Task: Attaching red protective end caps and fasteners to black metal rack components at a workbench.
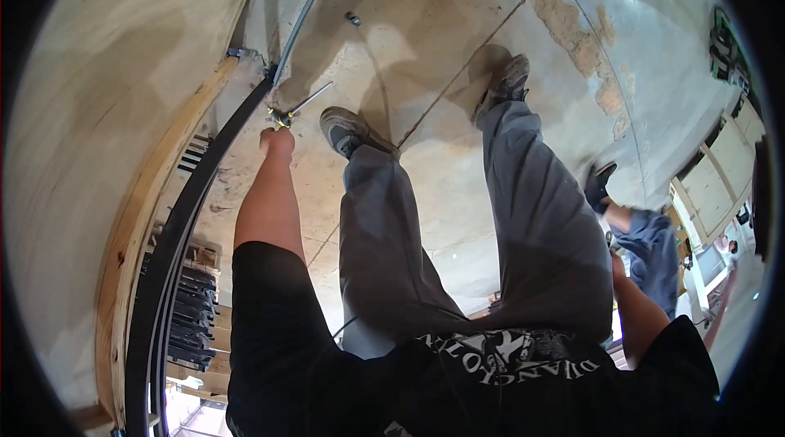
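Note:
My left hand (278, 141) is stretched forward, its fingers closed around a bar clamp (282, 116) with yellow and black parts. The clamp's thin metal bar (315, 95) points away to the right. Right beside it runs a long black metal rail (200, 192), and the clamp sits close to that rail's far end; whether they touch is unclear. My right hand (616, 264) hangs low beside my right thigh, mostly hidden by the trouser leg, so its fingers do not show.
A large pale panel with a wooden edge (123, 265) stands at the left. Dark stacked parts (192, 314) lie beyond the rail. A small dark object (353, 18) rests on the cracked concrete floor. At the right are another person's blue-clad legs (654, 249) and a pale wooden-framed panel (719, 175).

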`<state>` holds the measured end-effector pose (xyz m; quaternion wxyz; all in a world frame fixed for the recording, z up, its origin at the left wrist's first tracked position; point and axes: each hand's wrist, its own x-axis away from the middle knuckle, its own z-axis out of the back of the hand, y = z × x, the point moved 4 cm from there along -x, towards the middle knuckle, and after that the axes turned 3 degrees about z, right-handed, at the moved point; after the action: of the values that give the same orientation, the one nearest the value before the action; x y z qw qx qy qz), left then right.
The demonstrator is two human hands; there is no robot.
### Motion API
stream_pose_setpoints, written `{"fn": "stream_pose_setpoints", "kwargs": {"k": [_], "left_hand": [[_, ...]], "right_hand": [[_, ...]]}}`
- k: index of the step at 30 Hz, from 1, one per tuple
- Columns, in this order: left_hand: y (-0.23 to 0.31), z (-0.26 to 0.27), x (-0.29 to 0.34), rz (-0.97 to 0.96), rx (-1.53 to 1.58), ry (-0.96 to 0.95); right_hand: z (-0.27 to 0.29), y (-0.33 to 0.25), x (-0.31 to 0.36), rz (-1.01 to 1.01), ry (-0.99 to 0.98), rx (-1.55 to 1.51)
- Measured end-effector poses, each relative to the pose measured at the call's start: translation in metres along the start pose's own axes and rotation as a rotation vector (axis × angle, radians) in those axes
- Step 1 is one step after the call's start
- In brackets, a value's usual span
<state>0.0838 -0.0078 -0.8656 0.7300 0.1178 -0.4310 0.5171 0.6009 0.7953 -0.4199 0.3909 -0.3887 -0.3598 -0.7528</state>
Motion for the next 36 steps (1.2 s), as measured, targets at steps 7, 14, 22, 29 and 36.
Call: {"fn": "stream_pose_setpoints", "kwargs": {"k": [7, 14, 22, 29, 36], "left_hand": [[0.016, -0.015, -0.069, -0.015, 0.076, -0.004], [0.025, -0.057, -0.046, 0.18, 0.153, 0.076], [0.046, -0.038, 0.039, -0.258, 0.038, 0.262], [-0.016, 0.026, 0.21, -0.566, 0.285, 0.208], [-0.061, 0.18, 0.415, -0.669, 0.156, 0.198]], "right_hand": [[-0.012, -0.023, -0.019, 0.11, 0.025, 0.299], [-0.024, -0.052, 0.023, 0.198, 0.114, 0.605], [-0.037, -0.03, 0.015, 0.228, 0.122, 0.915], [-0.09, -0.03, 0.035, 0.25, 0.06, 0.826], [-0.109, -0.142, 0.156, 0.412, 0.161, 0.766]]}}
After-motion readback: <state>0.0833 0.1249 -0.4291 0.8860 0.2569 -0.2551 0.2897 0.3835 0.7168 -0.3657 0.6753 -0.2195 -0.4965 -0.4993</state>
